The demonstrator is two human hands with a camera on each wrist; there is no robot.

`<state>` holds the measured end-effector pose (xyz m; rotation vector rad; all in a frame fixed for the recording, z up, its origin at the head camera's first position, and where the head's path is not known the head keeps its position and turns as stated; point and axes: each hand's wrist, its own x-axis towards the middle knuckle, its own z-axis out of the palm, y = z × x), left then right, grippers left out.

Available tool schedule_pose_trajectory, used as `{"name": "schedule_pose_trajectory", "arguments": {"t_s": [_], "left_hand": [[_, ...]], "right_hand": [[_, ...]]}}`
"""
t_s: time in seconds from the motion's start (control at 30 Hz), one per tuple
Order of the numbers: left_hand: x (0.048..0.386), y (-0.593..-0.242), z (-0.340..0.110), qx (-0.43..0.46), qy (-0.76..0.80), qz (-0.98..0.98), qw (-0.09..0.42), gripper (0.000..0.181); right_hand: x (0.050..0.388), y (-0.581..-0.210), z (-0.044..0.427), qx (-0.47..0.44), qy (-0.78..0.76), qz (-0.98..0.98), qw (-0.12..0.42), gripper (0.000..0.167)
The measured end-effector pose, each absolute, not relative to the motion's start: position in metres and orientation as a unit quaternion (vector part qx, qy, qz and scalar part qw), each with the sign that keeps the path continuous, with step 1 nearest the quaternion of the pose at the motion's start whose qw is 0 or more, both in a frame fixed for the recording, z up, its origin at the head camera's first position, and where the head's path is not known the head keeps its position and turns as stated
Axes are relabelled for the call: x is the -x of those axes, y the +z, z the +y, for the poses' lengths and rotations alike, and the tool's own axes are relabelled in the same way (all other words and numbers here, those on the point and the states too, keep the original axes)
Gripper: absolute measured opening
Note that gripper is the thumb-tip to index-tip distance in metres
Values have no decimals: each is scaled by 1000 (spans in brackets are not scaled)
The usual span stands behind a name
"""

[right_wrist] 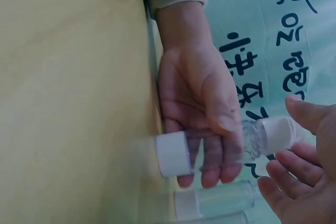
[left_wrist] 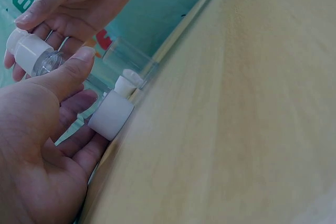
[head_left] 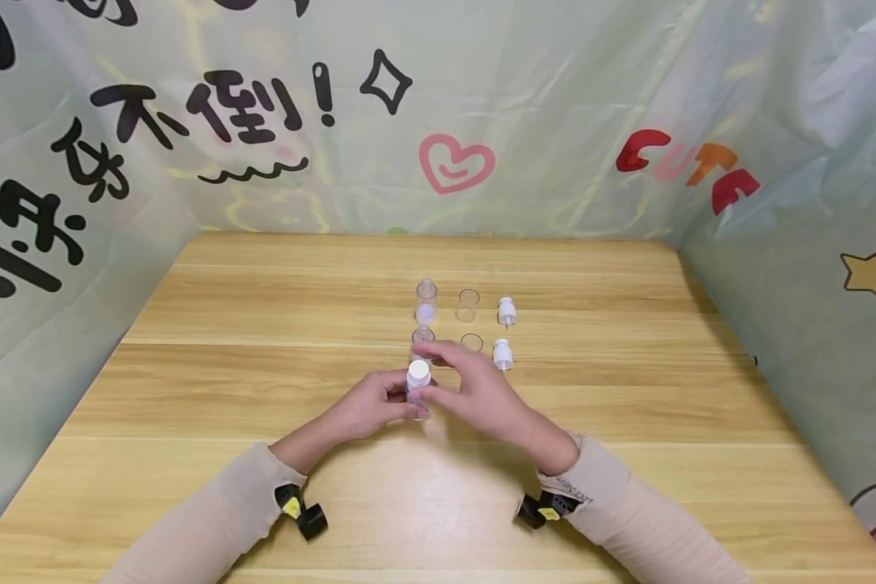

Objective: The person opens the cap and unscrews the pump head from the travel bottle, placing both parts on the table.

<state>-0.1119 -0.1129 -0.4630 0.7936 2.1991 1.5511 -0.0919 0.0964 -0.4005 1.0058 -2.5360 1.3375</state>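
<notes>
My left hand (head_left: 368, 403) grips a small clear bottle with a white base (left_wrist: 111, 115), thumb on one side and fingers on the other. The bottle is held just above the table, its neck (right_wrist: 252, 139) showing past the thumb. A white pump head (head_left: 418, 373) sits on that neck. My right hand (head_left: 482, 393) holds the pump head between its thumb and fingers; the fingertips' contact is partly hidden. Just beyond the hands stands another clear bottle (head_left: 422, 334), half covered by the right fingers.
Farther back stands one more clear bottle (head_left: 427, 302). To its right are two clear caps, a far one (head_left: 468, 307) and a near one (head_left: 471, 342) partly behind the right hand. Two white pump heads, one far (head_left: 507, 311) and one near (head_left: 503, 354), stand right of them on the wooden table (head_left: 263, 300).
</notes>
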Motion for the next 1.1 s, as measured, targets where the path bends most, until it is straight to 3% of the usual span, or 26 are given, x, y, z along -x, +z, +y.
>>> {"name": "schedule_pose_trajectory", "arguments": {"t_s": [0.73,1.1], "left_hand": [[112,-462,-113,-281,530,785,155,36],[111,-458,-111,-281,544,773,169,43]], "right_hand": [[83,-409,85,-320,368,-866,114,45],[90,-407,92,-316,409,-855,49,40]]}}
